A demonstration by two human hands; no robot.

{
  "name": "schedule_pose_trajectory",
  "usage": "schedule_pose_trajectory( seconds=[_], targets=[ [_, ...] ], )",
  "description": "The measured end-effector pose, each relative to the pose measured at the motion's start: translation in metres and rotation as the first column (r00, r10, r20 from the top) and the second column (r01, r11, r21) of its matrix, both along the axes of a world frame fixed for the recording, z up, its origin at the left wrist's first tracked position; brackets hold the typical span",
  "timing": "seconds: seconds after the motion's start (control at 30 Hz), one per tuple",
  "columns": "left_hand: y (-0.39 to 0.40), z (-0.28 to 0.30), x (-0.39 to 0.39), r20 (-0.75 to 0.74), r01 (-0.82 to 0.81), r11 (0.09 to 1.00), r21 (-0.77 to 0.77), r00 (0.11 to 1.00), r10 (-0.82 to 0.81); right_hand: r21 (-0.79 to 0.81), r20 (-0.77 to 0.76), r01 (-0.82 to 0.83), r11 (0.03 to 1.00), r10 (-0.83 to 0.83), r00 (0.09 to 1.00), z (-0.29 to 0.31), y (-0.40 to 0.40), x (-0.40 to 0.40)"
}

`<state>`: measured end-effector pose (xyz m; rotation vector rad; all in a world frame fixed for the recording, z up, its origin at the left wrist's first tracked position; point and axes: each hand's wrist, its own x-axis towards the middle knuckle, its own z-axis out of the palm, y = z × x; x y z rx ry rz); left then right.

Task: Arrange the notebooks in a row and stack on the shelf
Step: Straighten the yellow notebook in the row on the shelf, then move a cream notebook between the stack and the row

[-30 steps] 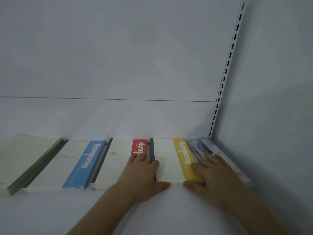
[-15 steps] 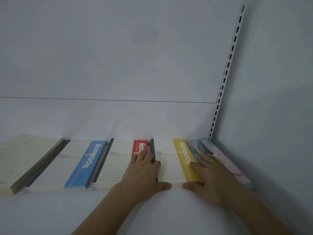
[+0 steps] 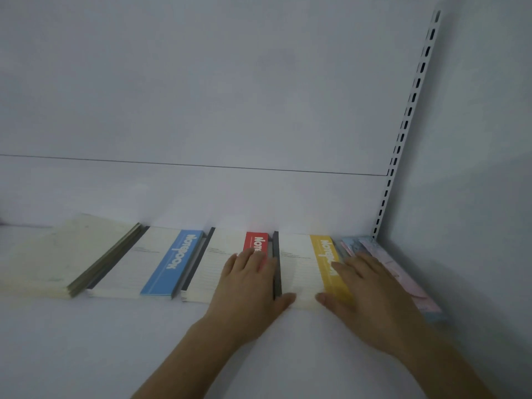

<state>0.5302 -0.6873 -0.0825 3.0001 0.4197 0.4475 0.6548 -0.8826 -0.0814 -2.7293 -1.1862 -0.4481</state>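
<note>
Several notebooks lie flat in a row along the back of the white shelf. From the left: a cream stack, a blue-band notebook, a red-band notebook, a yellow-band notebook and a pink and blue one in the right corner. My left hand lies flat on the red-band notebook, thumb at the yellow notebook's near edge. My right hand lies flat across the yellow band, fingers straight, thumb at the same near edge.
A white back panel rises behind the row. A slotted upright rail runs up the right corner beside the side wall. Bare shelf surface stretches in front of the notebooks.
Both hands have slid slightly away from me along the notebooks, my left hand covering more of the red band. The notebooks have barely moved.
</note>
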Motion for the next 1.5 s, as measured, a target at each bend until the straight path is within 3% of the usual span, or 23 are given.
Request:
schedule_pose_trajectory(
  seconds=[0.37, 0.63, 0.97, 1.27, 1.5],
  targets=[
    [0.066, 0.009, -0.129, 0.24, -0.222, 0.973, -0.061, 0.943, 0.231, 0.054, -0.02, -0.201, 0.978, 0.203, 0.979, 0.017, 0.094, -0.127],
    [0.163, 0.013, -0.298, 0.217, -0.362, 0.932, -0.022, 0.908, 0.358, 0.094, -0.072, -0.302, 0.949, 0.309, 0.948, 0.022, 0.213, -0.274],
    [0.278, 0.006, -0.47, 0.217, -0.575, 0.816, -0.061, 0.79, 0.574, 0.076, -0.111, -0.506, 0.859, 0.512, 0.852, 0.016, 0.37, -0.418],
    [0.414, -0.001, -0.531, 0.19, -0.656, 0.753, -0.044, 0.735, 0.651, 0.115, -0.117, -0.575, 0.81, 0.586, 0.802, 0.007, 0.532, -0.475],
    [0.51, 0.004, -0.536, 0.153, -0.614, 0.789, -0.005, 0.779, 0.608, 0.059, -0.107, -0.571, 0.819, 0.574, 0.812, 0.011, 0.62, -0.49]
  ],
)
